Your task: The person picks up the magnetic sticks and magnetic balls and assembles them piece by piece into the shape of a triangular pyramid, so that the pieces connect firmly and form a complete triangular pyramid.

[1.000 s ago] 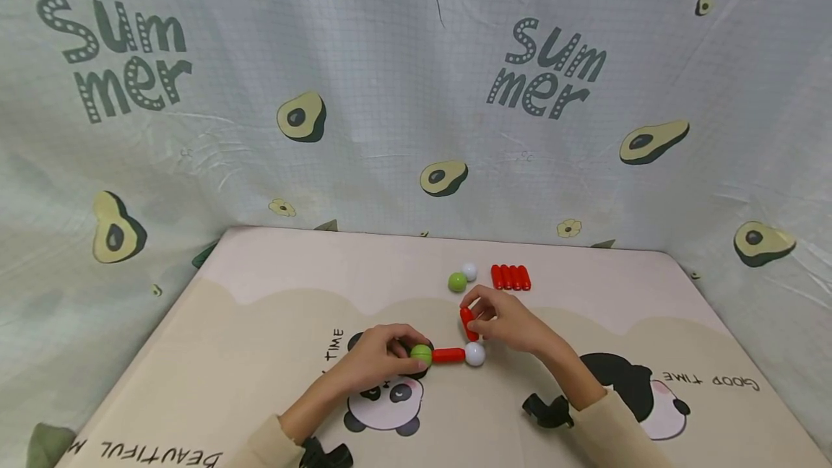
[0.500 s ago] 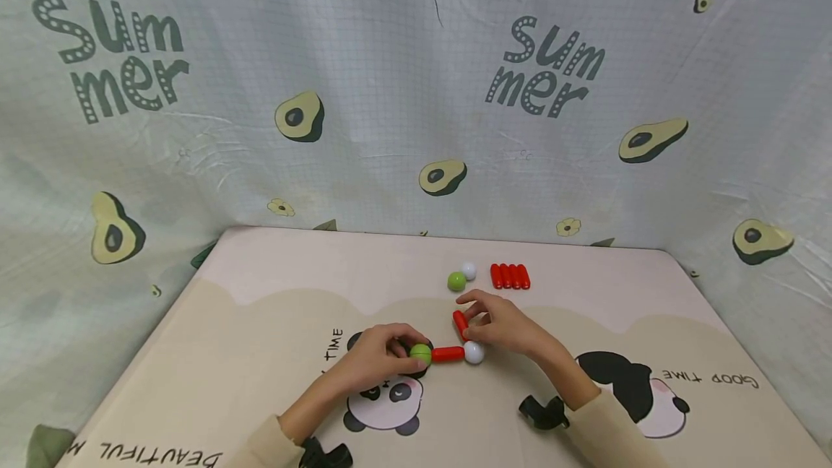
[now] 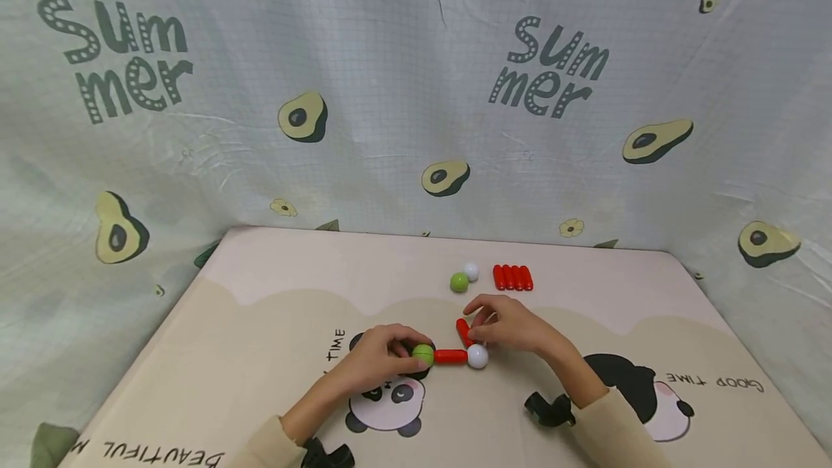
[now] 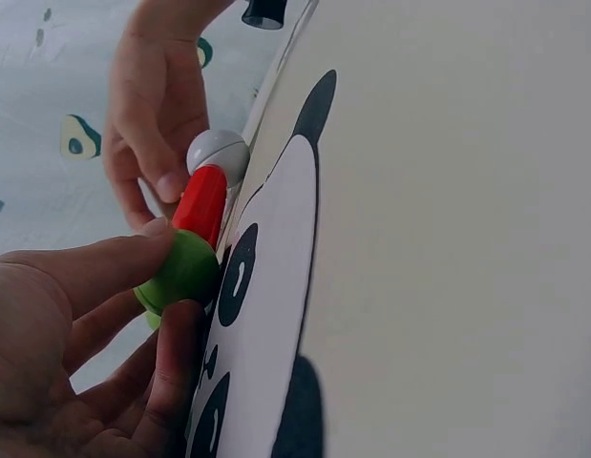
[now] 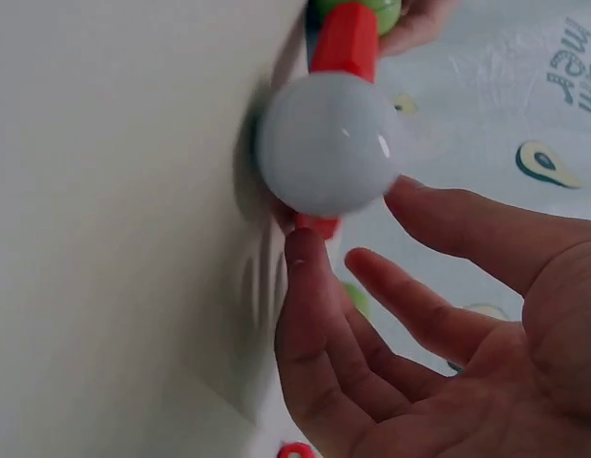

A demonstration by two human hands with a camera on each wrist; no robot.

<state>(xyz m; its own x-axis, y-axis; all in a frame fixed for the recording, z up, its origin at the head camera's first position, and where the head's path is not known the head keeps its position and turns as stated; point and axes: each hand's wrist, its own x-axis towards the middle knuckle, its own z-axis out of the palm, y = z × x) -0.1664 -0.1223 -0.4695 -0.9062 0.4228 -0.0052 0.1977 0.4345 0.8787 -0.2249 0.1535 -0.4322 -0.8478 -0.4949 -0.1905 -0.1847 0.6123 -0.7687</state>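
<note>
In the head view my left hand pinches a green ball between thumb and fingers. A red magnetic-looking rod runs from that ball to a white ball, lying in one line. My right hand holds a second red rod with its fingertips, and this rod slants up and left from the white ball. Seen from the right wrist, the white ball hides most of the second rod, so whether the two touch cannot be told. The left wrist view shows the green ball held near the tabletop.
Behind the hands, a loose green ball and white ball stand close together. Several red rods lie side by side to their right. The table has a panda-printed cover, and a printed curtain hangs behind it.
My right hand has come slightly nearer me, lowering the second red rod's near end toward the white ball. My left hand stays on the green ball.
</note>
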